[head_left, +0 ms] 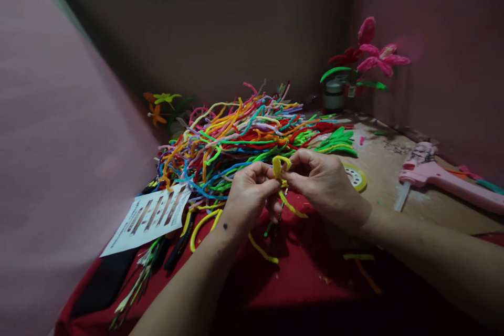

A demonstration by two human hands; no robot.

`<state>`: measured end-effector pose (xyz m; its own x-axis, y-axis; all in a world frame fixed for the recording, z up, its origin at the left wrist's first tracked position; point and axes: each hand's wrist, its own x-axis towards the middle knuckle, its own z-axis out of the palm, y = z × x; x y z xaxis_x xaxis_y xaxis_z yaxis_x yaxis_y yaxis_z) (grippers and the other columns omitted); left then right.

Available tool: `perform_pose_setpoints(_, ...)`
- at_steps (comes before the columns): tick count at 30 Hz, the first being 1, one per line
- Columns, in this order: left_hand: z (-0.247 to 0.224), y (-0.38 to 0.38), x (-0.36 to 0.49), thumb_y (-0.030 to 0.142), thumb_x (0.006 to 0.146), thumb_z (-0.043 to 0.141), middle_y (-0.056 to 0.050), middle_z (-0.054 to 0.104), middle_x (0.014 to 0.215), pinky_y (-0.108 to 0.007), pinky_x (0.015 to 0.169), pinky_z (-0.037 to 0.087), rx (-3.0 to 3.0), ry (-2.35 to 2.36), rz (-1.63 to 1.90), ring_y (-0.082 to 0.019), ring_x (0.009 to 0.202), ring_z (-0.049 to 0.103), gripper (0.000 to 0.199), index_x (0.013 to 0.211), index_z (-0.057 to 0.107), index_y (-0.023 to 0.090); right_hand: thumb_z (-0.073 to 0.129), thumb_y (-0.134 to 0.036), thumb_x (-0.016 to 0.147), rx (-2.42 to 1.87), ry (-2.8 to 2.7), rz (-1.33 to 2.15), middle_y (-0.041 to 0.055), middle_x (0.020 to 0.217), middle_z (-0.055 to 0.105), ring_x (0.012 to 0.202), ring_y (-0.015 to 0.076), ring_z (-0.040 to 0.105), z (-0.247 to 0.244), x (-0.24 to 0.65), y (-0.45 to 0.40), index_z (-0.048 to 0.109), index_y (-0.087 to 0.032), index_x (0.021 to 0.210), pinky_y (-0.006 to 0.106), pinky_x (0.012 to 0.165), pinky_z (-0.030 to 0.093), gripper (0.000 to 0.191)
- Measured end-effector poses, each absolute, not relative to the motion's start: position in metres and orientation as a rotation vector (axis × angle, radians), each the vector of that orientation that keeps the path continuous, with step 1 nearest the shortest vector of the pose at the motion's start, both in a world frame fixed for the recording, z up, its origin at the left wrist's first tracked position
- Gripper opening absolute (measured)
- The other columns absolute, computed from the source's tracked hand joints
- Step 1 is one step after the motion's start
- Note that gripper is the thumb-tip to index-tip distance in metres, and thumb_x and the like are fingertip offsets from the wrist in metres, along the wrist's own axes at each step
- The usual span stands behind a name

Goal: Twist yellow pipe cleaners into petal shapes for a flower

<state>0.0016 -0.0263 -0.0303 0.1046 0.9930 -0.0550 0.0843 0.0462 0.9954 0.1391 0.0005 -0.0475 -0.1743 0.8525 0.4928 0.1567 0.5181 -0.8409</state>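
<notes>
One yellow pipe-cleaner loop point(277, 167), mid-view; tail point(292, 206) hangs at 5 o'clock. Left hand point(254, 189): thumb and fingers pinch its base. Right hand point(326, 186): thumb and forefinger pinch its right side. Around it: multicoloured pipe-cleaner heap point(236, 139) at 10 o'clock, pink glue gun point(441, 178) at 3.

both hands point(252, 191) pinch a looped yellow pipe cleaner point(277, 167).

Bare left hand point(254, 189), small dark round spot point(225, 226) near wrist point(233, 230); bare right hand point(325, 184).
</notes>
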Motion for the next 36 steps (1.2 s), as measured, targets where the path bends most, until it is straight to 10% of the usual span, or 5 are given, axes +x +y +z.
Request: perform_pose_setpoints(36,-0.036,-0.02,-0.003,0.023,0.073,0.062,-0.002,0.062,0.055,-0.024,0.044,0.05,1.182,1.029,1.182,-0.013,0.045,0.06,0.019,0.081,0.051,0.011,0.067,-0.025,0.063,-0.81,-1.412,1.507,-0.0016,0.048,0.054,0.045,0.0073,0.047,-0.042,0.142,0.014,0.06,-0.013,0.055,0.02,0.045,0.037,0.016)
